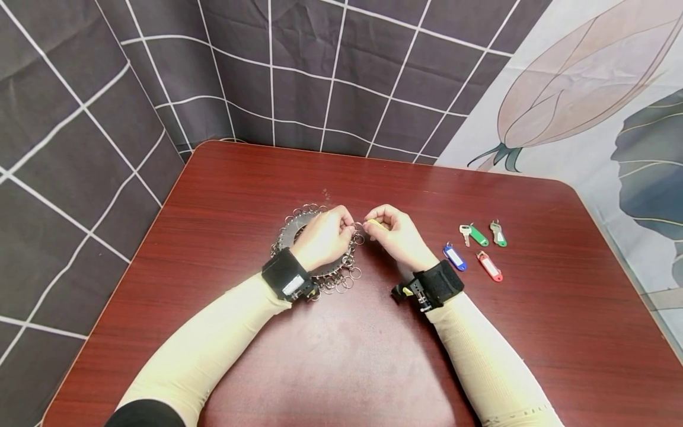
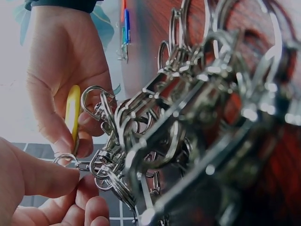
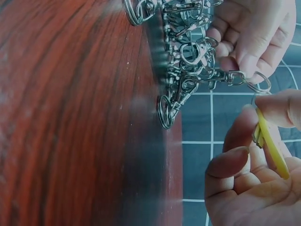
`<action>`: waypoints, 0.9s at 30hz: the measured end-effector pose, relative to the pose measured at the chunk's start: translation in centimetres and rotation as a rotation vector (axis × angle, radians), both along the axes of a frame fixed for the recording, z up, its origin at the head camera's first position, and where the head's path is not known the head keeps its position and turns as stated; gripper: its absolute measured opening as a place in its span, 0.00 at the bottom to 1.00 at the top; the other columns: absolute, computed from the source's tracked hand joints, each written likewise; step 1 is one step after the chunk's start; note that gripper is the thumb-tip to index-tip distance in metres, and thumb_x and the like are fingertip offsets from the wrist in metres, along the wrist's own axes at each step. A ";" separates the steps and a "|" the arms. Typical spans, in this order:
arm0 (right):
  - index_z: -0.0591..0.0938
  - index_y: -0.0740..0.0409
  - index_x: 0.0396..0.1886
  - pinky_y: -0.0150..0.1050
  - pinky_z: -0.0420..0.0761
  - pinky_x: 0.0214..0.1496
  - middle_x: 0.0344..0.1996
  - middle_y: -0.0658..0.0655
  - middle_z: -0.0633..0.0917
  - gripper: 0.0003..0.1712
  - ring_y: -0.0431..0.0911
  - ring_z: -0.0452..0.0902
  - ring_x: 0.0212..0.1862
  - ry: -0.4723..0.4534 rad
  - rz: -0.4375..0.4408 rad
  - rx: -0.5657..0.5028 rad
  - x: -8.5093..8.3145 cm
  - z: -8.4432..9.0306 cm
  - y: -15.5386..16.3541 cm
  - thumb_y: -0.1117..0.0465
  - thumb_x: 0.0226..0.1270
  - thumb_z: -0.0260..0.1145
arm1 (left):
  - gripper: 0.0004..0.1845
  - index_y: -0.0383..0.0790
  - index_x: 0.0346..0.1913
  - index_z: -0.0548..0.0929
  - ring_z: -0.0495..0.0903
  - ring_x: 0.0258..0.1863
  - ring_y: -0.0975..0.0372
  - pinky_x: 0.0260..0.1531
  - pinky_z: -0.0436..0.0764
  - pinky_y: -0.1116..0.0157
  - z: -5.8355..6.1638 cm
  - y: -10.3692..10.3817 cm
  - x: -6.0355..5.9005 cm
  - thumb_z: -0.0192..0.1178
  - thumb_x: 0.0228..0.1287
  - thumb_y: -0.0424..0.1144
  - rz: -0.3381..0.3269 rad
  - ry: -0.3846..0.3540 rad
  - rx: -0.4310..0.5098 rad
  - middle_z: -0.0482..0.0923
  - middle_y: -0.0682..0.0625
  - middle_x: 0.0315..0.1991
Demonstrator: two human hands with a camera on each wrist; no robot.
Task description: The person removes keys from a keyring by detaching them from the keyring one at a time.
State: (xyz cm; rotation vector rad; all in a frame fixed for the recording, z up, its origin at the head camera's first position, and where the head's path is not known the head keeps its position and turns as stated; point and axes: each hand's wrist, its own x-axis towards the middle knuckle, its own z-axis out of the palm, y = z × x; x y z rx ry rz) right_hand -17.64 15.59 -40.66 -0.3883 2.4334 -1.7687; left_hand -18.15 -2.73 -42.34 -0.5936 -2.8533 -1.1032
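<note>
A flat grey metal ring (image 1: 290, 232) lies on the table, its rim hung with many swivel clasps and split rings. My left hand (image 1: 322, 236) reaches over it. Thumb and finger there pinch a split ring (image 3: 260, 84) on the end of one clasp (image 3: 221, 75). My right hand (image 1: 399, 238) pinches a yellow key tag (image 3: 273, 149) near its top, close against that split ring. A small metal piece (image 3: 257, 136) shows beside the tag, partly hidden by the fingers. Whether the tag's own loop is threaded on the split ring, I cannot tell.
Right of the hands lie a blue key tag (image 1: 455, 257), a red key tag (image 1: 490, 266) and two green key tags, one (image 1: 478, 236) with a key (image 1: 465, 233) beside it. The reddish-brown table (image 1: 341, 356) meets a dark gridded cloth (image 1: 304, 89) at the back.
</note>
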 end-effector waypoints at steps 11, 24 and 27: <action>0.77 0.71 0.42 0.30 0.72 0.28 0.28 0.63 0.79 0.08 0.47 0.74 0.27 -0.003 0.061 0.071 0.2 0.4 -0.1 0.71 0.66 0.61 | 0.04 0.43 0.41 0.75 0.76 0.29 0.63 0.30 0.74 0.65 0.0 0.0 0.0 0.56 0.64 0.34 0.012 0.059 0.087 0.76 0.53 0.29; 0.76 0.75 0.43 0.29 0.69 0.25 0.26 0.56 0.79 0.10 0.55 0.74 0.27 0.001 0.006 0.024 0.1 0.2 -0.2 0.73 0.63 0.62 | 0.05 0.46 0.39 0.76 0.75 0.27 0.63 0.27 0.73 0.64 0.0 0.0 0.1 0.58 0.64 0.33 -0.029 0.051 0.038 0.75 0.55 0.28; 0.76 0.74 0.43 0.29 0.68 0.22 0.26 0.57 0.79 0.10 0.53 0.73 0.25 0.005 -0.011 0.013 0.1 0.1 -0.1 0.72 0.63 0.62 | 0.05 0.46 0.41 0.77 0.76 0.29 0.63 0.29 0.74 0.64 0.1 0.1 0.1 0.58 0.64 0.34 -0.029 0.034 0.028 0.77 0.54 0.30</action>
